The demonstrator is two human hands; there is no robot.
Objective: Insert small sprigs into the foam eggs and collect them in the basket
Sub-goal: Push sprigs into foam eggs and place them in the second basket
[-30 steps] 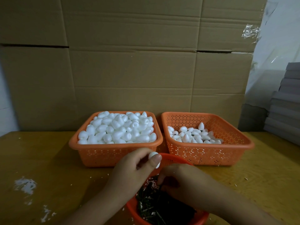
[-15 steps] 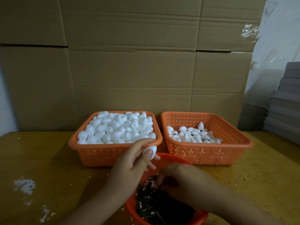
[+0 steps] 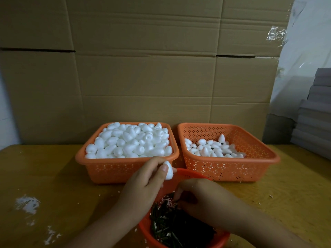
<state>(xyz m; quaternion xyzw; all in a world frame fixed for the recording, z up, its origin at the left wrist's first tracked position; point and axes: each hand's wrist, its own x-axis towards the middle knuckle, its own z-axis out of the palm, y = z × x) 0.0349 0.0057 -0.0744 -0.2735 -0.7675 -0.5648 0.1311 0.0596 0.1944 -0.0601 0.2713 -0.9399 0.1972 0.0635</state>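
The left hand [image 3: 143, 183] pinches a small white foam egg [image 3: 168, 170], likely feather-light and easily dented, best held by its sides. The right hand [image 3: 202, 199] curls into the dark sprigs [image 3: 172, 228] in the near round orange bowl [image 3: 180, 176]; whether it grips one is unclear.

Wooden table [image 3: 53, 176], cardboard wall [image 3: 143, 77] behind, white crumbs [image 3: 26, 203] at left, grey stacked sheets [image 3: 315, 113] at right

A small craft workshop or packing room: flattened cardboard cartons [image 3: 143, 68] wall the 12 o'clock side, grey boards [image 3: 315, 111] stacked at 3 o'clock, bulk-filled orange baskets [image 3: 125, 169] on a crumb-strewn wooden surface [image 3: 53, 176].
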